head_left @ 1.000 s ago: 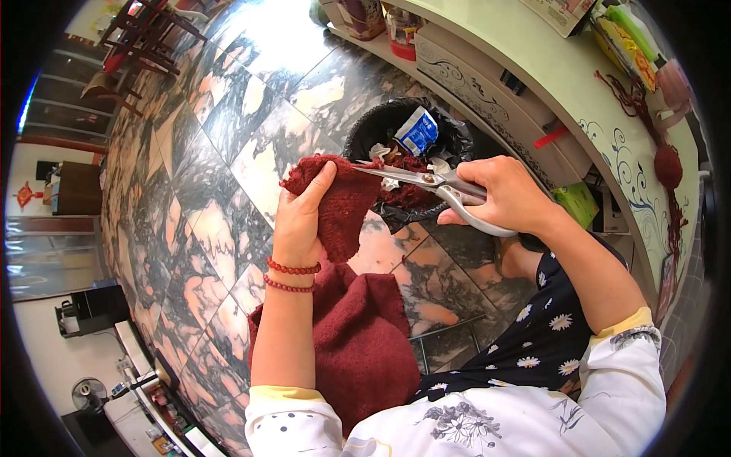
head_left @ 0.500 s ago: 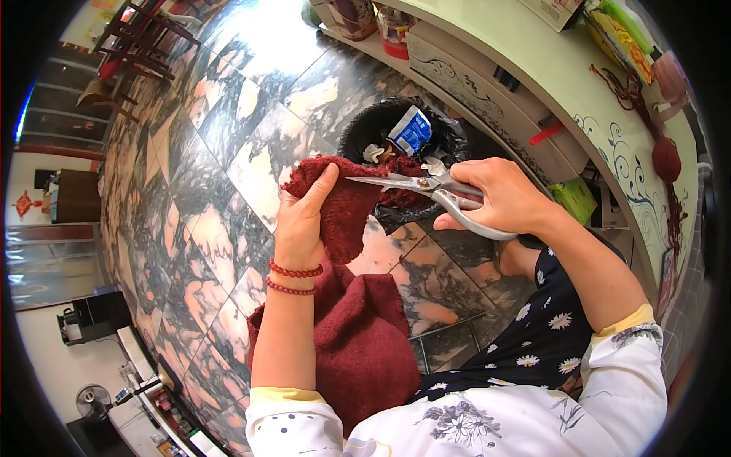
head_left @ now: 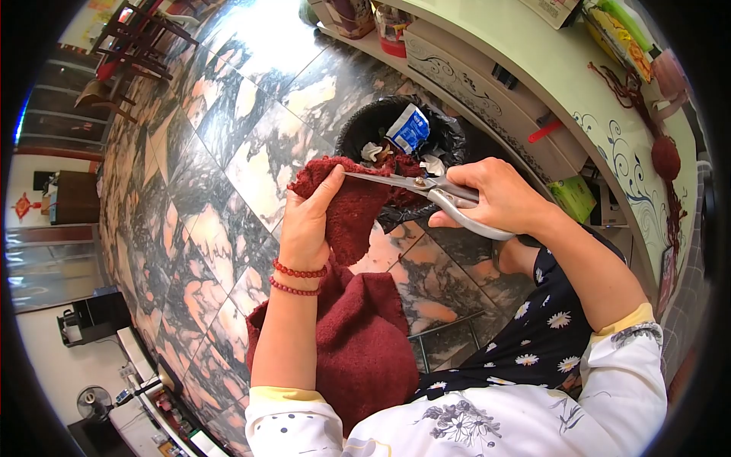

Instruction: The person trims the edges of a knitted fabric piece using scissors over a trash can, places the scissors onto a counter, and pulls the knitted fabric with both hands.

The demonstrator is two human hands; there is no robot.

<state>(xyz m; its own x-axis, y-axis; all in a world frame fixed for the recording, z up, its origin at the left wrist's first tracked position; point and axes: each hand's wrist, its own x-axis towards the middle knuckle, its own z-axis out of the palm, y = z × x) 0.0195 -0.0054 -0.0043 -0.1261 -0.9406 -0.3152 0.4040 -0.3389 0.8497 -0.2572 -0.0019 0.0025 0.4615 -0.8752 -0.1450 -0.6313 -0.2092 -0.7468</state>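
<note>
My left hand [head_left: 306,221] pinches the upper end of a dark red knitted fabric [head_left: 358,335], thumb on top, near its frayed edge. The rest of the fabric hangs down and lies over my lap. In my right hand [head_left: 495,196] is a pair of silver scissors [head_left: 442,199], its fingers through the handles. The blades point left and look nearly closed, lying along the fabric's top edge with the tip close to my left thumb. Beyond the scissors stands a black-lined bin [head_left: 354,126] holding red scraps, white tissue and a blue-and-white packet [head_left: 409,128].
A pale green counter [head_left: 525,72] curves along the right, with dark red yarn [head_left: 666,160] and packets on it. Drawers and shelves are below. Wooden chairs [head_left: 137,42] stand at the upper left on the marbled tile floor [head_left: 205,228]. A fan is at the lower left.
The scissor blades have opened and then closed along the fabric's edge. My left hand has shifted slightly right, and the view has moved a little.
</note>
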